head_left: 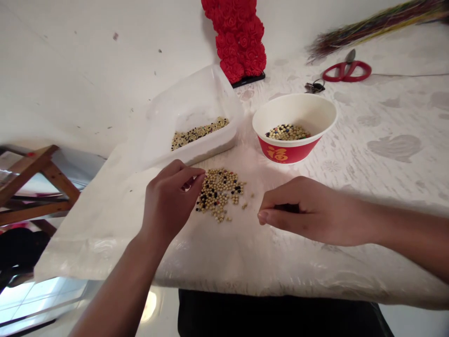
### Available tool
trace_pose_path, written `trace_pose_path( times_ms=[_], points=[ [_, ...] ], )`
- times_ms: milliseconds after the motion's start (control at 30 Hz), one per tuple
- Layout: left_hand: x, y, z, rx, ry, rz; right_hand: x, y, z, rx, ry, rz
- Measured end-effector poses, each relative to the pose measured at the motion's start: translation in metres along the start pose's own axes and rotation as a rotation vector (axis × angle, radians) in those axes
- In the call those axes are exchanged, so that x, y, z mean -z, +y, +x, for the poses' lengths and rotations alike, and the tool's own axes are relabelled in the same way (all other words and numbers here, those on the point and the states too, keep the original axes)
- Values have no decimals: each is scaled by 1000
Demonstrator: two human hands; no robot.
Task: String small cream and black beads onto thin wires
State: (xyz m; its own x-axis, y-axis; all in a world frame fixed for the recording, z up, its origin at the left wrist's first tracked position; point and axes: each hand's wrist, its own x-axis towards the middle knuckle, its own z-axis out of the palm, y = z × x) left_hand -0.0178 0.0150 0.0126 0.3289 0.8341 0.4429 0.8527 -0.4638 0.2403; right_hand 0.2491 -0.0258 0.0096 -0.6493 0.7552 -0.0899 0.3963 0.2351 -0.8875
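A loose pile of small beads (220,189), mostly cream with some black and a few red, lies on the covered table (206,252). My left hand (168,199) is at the pile's left edge, thumb and forefinger pinched together. A fine pale line shows at those fingertips, too small to name. To the right of the pile my right hand (312,213) is closed, its thumb and forefinger tips meeting just above the table. Whatever it may hold is hidden. Behind the hands are a white plastic box (219,149) and a red-and-white paper bowl (303,150), both with beads inside.
Red foam roses (240,42) stand at the back by the wall. Red-handled scissors (365,70), keys (315,87) and a bundle of thin coloured strands (372,28) lie at the back right. A wooden stool (31,173) is left of the table.
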Motion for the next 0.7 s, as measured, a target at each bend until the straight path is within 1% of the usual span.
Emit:
trace_pose_path(
  times_ms=[133, 300, 500, 700],
  points=[
    [1, -1, -1, -8, 50, 45, 0, 1, 1, 6, 1, -9],
    [6, -1, -3, -54, 91, 91, -1, 2, 1, 15, 3, 2],
    [4, -1, -4, -123, 68, 165, -1, 2, 1, 14, -12, 4],
    [-2, 1, 1, -149, 60, 146, 0, 2, 2, 26, -11, -4]
  ],
)
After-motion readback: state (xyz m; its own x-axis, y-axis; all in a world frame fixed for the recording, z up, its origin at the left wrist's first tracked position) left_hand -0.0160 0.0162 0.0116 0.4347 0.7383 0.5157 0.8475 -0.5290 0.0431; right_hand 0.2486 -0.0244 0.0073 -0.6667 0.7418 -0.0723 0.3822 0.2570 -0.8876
